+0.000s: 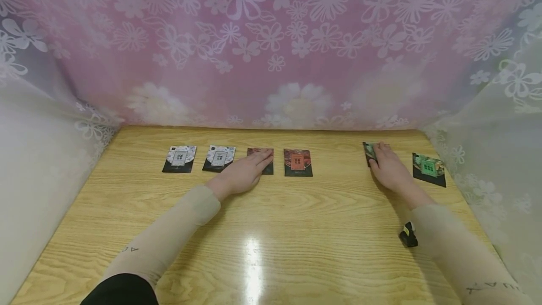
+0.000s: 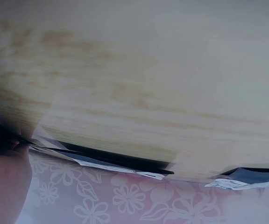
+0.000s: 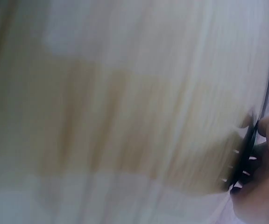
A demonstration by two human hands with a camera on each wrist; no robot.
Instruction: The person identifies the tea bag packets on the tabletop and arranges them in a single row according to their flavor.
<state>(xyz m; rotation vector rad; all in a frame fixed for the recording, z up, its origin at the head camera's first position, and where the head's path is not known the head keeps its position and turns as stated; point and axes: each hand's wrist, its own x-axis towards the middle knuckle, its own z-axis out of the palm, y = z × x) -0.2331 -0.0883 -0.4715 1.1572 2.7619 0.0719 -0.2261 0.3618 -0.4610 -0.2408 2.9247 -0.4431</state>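
Note:
My left hand (image 1: 243, 173) lies over a red-and-black sachet (image 1: 267, 168), its fingers stretched across the top and hiding much of it. To its left are two white-and-black sachets, one nearer (image 1: 219, 158) and one farther (image 1: 179, 158); a second red sachet (image 1: 298, 163) lies to its right. My right hand (image 1: 389, 168) covers most of a green-and-black sachet (image 1: 369, 152), with the thumb by its lower left edge. Another green sachet (image 1: 429, 168) sits slightly turned to the right of that hand. In the right wrist view, fingers (image 3: 265, 172) touch the dark sachet (image 3: 243, 158).
The sachets lie in a row near the back of the wooden table (image 1: 296, 220). A small black object with a yellow mark (image 1: 408, 235) sits beside the right sleeve. Flowered pink cloth (image 1: 271, 60) hangs behind, and pale cloth closes both sides.

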